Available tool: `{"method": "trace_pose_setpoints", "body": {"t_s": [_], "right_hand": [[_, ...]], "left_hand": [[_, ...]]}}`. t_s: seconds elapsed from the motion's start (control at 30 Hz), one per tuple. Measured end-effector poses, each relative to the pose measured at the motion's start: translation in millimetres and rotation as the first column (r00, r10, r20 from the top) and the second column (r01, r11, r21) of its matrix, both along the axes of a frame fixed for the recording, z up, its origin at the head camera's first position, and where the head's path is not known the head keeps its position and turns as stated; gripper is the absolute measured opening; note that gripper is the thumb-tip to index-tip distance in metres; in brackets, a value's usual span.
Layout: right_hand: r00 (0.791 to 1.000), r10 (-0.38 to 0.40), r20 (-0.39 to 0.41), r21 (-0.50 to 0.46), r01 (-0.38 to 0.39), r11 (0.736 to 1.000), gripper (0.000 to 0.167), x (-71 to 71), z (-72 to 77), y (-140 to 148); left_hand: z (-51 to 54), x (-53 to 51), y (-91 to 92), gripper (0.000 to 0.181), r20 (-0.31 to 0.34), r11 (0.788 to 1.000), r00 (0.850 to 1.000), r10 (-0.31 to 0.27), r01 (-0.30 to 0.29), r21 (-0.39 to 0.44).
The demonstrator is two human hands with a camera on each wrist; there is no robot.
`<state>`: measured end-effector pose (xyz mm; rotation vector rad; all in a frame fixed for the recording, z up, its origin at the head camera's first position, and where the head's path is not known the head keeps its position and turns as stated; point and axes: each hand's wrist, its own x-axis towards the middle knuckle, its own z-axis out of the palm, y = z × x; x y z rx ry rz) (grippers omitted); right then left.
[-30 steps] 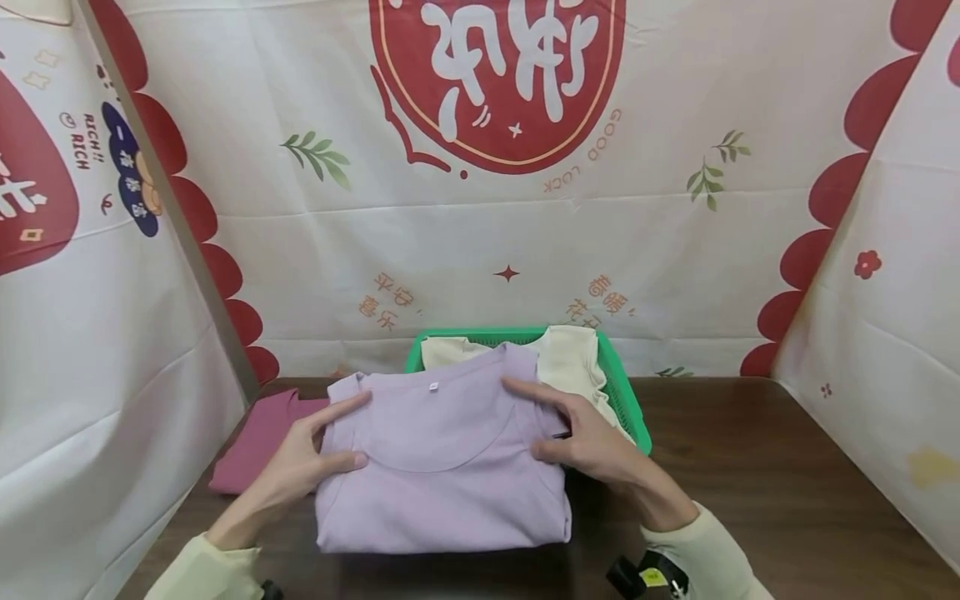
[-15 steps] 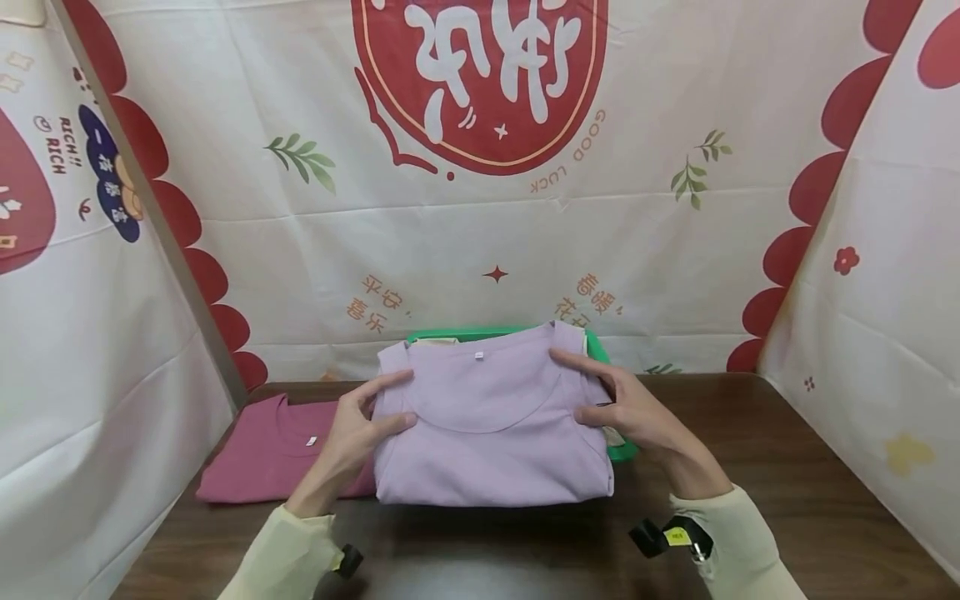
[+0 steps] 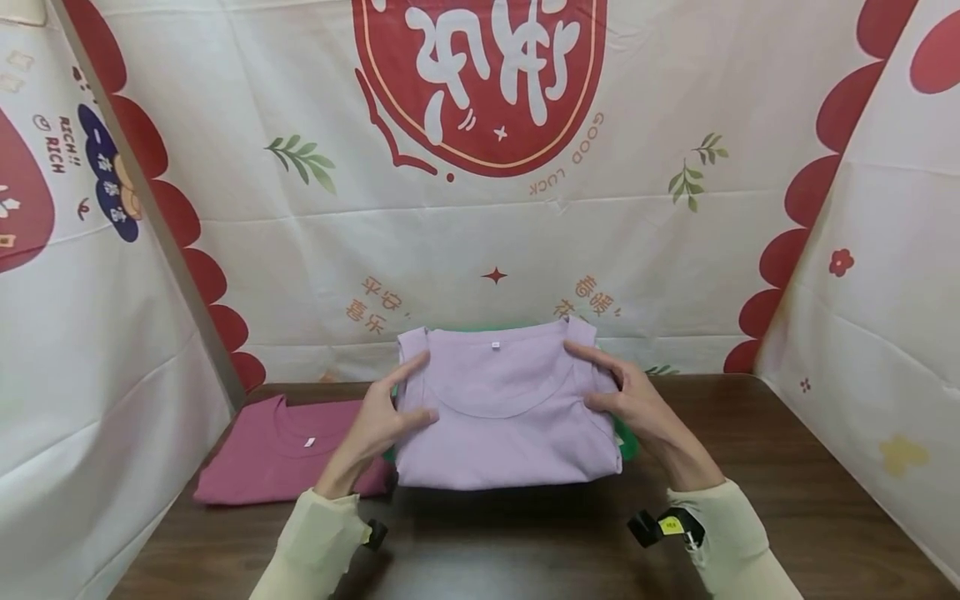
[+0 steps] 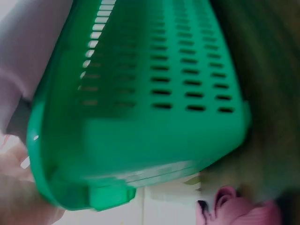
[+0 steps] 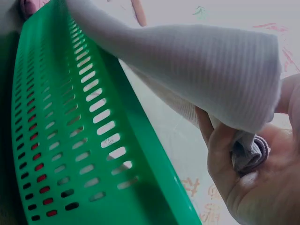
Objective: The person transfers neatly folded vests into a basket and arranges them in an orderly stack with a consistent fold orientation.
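A folded lavender shirt [image 3: 506, 433] with a scoop neck and small white tag is held level above a green slotted basket [image 4: 154, 136]. My left hand [image 3: 381, 419] grips its left edge, thumb on top. On the opposite edge my right hand [image 3: 639, 407] holds the cloth, thumb and a finger on top; in the right wrist view, more fingers curl under the shirt [image 5: 201, 70] around a bunched bit of fabric. The shirt covers most of the basket in the head view. In the left wrist view, the left hand [image 4: 21, 192] is blurred at the corner.
A folded dusty-pink shirt [image 3: 262, 458] lies on the dark wooden table [image 3: 772, 492], left of the basket. A printed white cloth [image 3: 450, 242] hangs behind the table, with further cloth at both sides.
Both hands have carried the lavender shirt right and away from me until it covers the basket. The cream clothing seen in the basket earlier is now almost wholly hidden.
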<state>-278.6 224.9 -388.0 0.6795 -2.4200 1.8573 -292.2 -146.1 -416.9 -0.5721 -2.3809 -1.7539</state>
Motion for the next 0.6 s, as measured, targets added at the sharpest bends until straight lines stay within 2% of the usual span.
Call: {"method": "trace_pose_setpoints", "body": {"t_s": [0.07, 0.2, 0.37, 0.6], "right_hand": [[1.000, -0.028, -0.015, 0.006, 0.028, 1.000, 0.066, -1.0, 0.1, -1], [0.996, -0.084, -0.039, 0.017, 0.085, 0.996, 0.063, -4.0, -1.1, -3], [0.991, -0.128, -0.022, 0.012, 0.129, 0.992, 0.062, -8.1, -2.4, -5], [0.984, -0.175, 0.014, -0.030, 0.176, 0.984, 0.056, -13.9, -5.4, -6]], "left_hand": [[2.0, -0.8, -0.6, 0.085, -0.016, 1.000, 1.000, -0.002, 0.001, -0.029], [7.0, -2.6, -0.4, 0.086, 0.002, 0.998, 1.000, -0.004, 0.004, -0.056], [6.6, -9.5, 3.8, 0.086, 0.001, 0.997, 1.000, 0.001, -0.001, -0.074], [8.7, -21.5, 7.1, 0.085, -0.034, 0.998, 0.999, 0.007, -0.009, -0.070]]}}
